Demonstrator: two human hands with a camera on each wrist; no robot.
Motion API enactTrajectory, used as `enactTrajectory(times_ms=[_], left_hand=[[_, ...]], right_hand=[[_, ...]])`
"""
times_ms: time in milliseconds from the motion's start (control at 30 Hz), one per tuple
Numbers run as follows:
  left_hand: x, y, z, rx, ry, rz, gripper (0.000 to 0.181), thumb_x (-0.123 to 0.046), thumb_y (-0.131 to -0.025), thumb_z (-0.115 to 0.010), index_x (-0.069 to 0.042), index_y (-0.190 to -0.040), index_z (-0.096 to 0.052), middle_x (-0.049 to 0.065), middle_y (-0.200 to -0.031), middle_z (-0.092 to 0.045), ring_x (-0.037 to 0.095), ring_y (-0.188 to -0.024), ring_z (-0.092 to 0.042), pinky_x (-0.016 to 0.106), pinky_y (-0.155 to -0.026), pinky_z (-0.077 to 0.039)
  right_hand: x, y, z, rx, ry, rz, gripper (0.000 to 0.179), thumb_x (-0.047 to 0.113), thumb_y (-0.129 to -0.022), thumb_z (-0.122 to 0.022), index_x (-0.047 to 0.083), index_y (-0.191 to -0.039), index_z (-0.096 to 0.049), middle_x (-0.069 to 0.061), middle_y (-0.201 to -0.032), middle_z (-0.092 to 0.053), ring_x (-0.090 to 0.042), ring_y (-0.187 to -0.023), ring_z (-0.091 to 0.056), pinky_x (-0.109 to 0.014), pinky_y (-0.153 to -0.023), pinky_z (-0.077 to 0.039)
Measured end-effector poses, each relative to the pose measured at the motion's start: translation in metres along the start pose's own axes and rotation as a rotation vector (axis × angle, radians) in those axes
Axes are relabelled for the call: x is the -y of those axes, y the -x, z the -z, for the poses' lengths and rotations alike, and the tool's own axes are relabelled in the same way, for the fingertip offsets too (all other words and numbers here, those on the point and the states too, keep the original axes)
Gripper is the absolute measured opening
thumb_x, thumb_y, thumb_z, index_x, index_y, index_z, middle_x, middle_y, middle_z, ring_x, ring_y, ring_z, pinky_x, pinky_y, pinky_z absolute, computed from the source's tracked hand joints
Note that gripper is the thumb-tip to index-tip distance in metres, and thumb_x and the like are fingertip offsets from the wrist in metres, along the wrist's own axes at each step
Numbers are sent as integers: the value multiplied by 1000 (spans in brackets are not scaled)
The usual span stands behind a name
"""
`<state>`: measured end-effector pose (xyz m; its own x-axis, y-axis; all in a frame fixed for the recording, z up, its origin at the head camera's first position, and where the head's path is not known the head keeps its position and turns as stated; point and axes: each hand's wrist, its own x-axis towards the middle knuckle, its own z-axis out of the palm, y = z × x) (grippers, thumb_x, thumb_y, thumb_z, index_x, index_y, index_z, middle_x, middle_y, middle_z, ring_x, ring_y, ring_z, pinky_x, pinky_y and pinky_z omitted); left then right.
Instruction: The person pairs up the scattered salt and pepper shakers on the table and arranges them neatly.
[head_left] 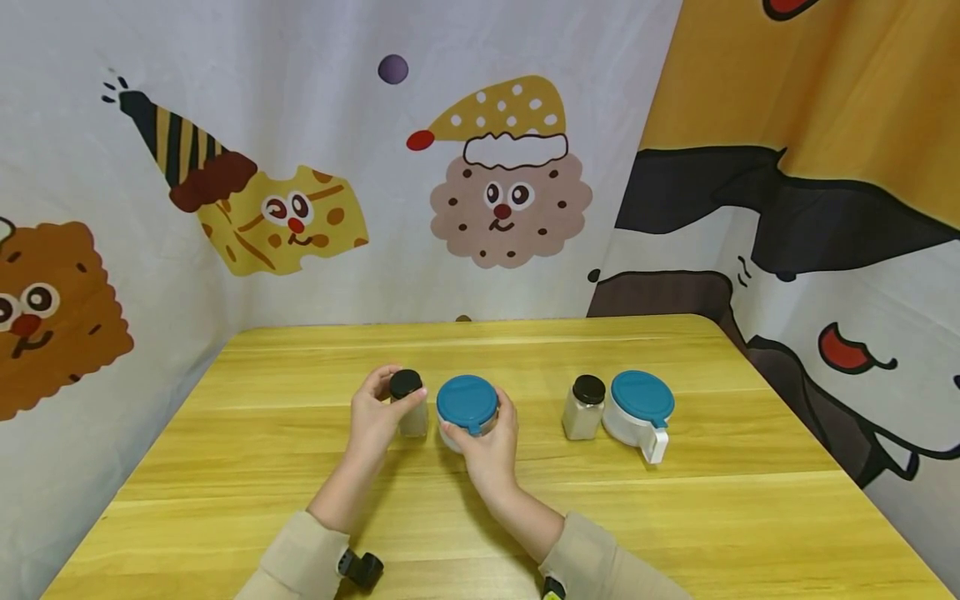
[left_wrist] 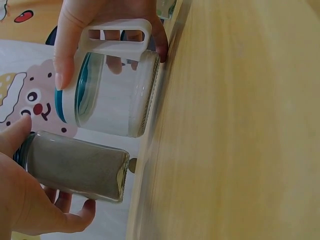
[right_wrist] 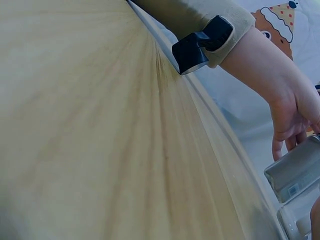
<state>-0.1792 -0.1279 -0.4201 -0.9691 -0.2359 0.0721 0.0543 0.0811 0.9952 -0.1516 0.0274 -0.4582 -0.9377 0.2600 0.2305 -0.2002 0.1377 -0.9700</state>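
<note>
My left hand (head_left: 377, 417) grips a small jar with a black lid (head_left: 408, 404), its thumb and fingers around the lid end. In the left wrist view that jar (left_wrist: 75, 165) is clear, square-sided and full of greyish powder. Just to its right, my right hand (head_left: 489, 450) holds a round clear canister with a blue lid (head_left: 467, 402), thumb at the near side and fingers around the far right. The canister (left_wrist: 117, 102) has a white handle (left_wrist: 117, 45) and pale contents at its base. The right wrist view catches the left hand (right_wrist: 295, 117) with the jar (right_wrist: 295, 170).
To the right on the wooden table (head_left: 675, 533) stand a second black-lidded jar (head_left: 582, 412) and, close beside it, a second blue-lidded canister (head_left: 641, 400) with its white handle facing front. A curtain with cartoon prints (head_left: 300, 83) hangs behind the table.
</note>
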Motion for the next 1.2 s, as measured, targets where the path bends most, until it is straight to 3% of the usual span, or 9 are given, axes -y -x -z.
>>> enactTrajectory(times_ms=[1200], left_hand=[[-1,3,-1,50,6,29,49,-12,-78,-81,-9,-121,-58,14,-115,-56,25,-104,-50,28,-81,-46]], right_hand=[[-2,1,-1,9,-38,-19,87,17,-72,-86,3,-141,-35,-15,-135,-39,-35,-125,-37,-61,-101,-24]])
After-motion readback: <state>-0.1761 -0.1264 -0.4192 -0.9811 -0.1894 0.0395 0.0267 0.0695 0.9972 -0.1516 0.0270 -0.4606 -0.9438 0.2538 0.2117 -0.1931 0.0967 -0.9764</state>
